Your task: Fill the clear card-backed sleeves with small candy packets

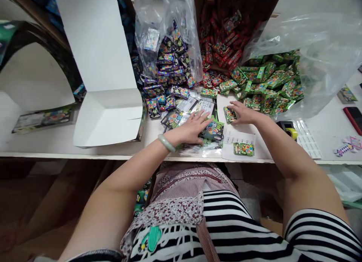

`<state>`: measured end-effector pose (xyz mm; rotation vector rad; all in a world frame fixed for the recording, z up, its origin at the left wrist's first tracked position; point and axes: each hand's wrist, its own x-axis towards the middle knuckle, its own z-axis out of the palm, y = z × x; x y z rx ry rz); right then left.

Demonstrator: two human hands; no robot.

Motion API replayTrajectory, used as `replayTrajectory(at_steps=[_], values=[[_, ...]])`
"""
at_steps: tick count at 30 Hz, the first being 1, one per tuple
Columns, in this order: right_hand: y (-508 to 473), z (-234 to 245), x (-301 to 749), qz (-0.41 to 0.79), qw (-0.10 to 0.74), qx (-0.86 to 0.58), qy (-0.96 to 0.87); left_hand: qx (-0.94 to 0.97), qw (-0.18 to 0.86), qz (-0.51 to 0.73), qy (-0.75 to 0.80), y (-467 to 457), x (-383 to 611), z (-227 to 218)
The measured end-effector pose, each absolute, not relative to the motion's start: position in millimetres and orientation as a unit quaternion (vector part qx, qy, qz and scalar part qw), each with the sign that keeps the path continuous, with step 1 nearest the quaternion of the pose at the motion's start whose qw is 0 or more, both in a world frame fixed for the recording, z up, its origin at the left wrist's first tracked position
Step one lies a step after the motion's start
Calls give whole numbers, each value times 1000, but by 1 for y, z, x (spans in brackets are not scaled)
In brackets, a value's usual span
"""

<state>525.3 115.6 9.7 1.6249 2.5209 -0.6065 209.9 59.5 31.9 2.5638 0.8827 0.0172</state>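
My left hand [194, 128] lies flat with fingers spread on a pile of printed plastic packets [212, 130], dark with green and colourful print. My right hand [241, 113] has its fingers closed round a small green box [229, 114] at the table surface. Below it, a flat green printed card [243, 149] rests on a white sheet with small printed marks. Close to the right hand is a heap of green boxes [273, 82] spilling from a clear plastic bag. Purple boxes [169, 69] are heaped beyond the left hand.
An open white carton [110, 118] stands at the left, its flap raised. Red boxes [223, 43] fill the back middle. Clear bags [328, 58] reach over the table. A yellow-and-black tape tool [290, 130], label sheet [308, 139] and red phone [353, 118] lie to the right.
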Motion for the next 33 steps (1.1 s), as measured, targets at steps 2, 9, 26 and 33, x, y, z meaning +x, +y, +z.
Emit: replayTrajectory(at_steps=[2,9,26,33], values=[[110,7,527,-212,12,531,820,925,207,-7,317,65,223,31],[64,48,506,-138,-268,527,794,904,163,144,368,54,175,52],[16,89,416,-49,-256,364,894,879,123,201,415,18,129,29],[16,66,423,-27,-227,358,905,874,148,216,410,14,114,32]])
